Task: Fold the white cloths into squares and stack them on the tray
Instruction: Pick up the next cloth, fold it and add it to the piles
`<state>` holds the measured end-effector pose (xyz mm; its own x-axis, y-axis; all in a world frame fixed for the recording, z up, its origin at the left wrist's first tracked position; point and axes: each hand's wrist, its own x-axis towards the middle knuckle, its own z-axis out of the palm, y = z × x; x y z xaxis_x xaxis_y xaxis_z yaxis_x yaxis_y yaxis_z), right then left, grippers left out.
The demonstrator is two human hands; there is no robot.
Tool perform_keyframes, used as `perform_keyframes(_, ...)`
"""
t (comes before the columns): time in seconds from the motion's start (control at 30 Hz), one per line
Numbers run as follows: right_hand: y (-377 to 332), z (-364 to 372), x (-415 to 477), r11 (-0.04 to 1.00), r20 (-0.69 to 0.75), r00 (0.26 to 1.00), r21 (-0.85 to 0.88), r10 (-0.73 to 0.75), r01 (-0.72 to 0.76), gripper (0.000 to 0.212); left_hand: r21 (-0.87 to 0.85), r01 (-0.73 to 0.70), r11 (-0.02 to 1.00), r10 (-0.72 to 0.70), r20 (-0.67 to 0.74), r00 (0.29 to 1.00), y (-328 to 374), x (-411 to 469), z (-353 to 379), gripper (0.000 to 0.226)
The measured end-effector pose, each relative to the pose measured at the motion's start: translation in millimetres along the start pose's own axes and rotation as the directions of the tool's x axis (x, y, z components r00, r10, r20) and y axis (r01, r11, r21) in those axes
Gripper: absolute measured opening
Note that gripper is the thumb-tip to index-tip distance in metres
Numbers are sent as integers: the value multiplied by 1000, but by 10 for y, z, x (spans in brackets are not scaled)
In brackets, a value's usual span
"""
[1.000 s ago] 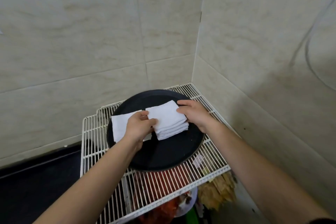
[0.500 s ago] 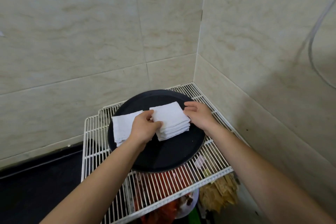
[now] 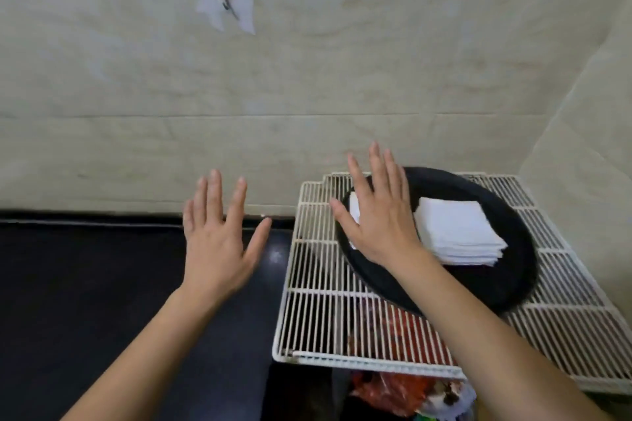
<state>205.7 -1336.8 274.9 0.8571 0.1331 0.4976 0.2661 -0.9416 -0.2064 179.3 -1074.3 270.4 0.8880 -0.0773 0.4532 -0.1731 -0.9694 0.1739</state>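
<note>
- The stack of folded white cloths (image 3: 458, 232) lies on the right half of the round black tray (image 3: 513, 287). It is squared up, though its layers fan out a little at the near right corner.
- A second white cloth (image 3: 354, 212) lies on the tray's left part, apart from the stack and mostly hidden by the right hand. Only a sliver shows, so I cannot tell how well it is folded.
- The right hand (image 3: 379, 215) is over that cloth with fingers straight and spread, holding nothing. Whether the palm touches the cloth cannot be told.
- The left hand (image 3: 215, 232) is off the tray, above the dark countertop (image 3: 85, 284), fingers wide and straight, holding nothing.
- The tray sits on a white wire rack (image 3: 325, 318) in the corner of the tiled wall (image 3: 342, 79); red packaging (image 3: 403, 328) shows below the wires.
- Judged risks:
  - The lone cloth probably belongs on the stack. Left there, the pile would likely be incomplete.
  - Sliding it across with a flat palm could open its folds, since nothing pinches the layers.
  - Bumping the stack's side could push the already fanned layers further askew.
  - Pressing hard on the tray's left rim could rock or shift the tray on the wires.
</note>
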Motion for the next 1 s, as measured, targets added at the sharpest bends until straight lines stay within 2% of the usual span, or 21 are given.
perform_keyframes(0.1,-701,423,17,987,81,985,48,-155,151,79,108,161,981,-166,47,985,-669,-420,-109,77)
perform_keyframes(0.23,-1536,762,-5,972,138,962,59,-234,227,82,197,236,952,-252,60,966,-1395,-785,-357,77)
perform_keyframes(0.47,-3485,1308,75,917,122,910,105,-396,385,81,289,397,871,-396,-65,916,-3100,-1488,-1053,79)
perform_keyframes(0.6,-4770,1698,28,905,149,895,135,-421,404,82,371,401,837,-401,-81,912,-4252,-1924,-1496,81)
perform_keyframes(0.77,-6167,2039,45,835,175,818,172,-548,523,81,440,456,774,-461,-104,882,-5381,-2369,-2024,85)
perform_keyframes(1.0,-7370,2577,48,776,195,754,238,-627,584,80,502,503,704,-527,-105,843,-6448,-2692,-2283,84)
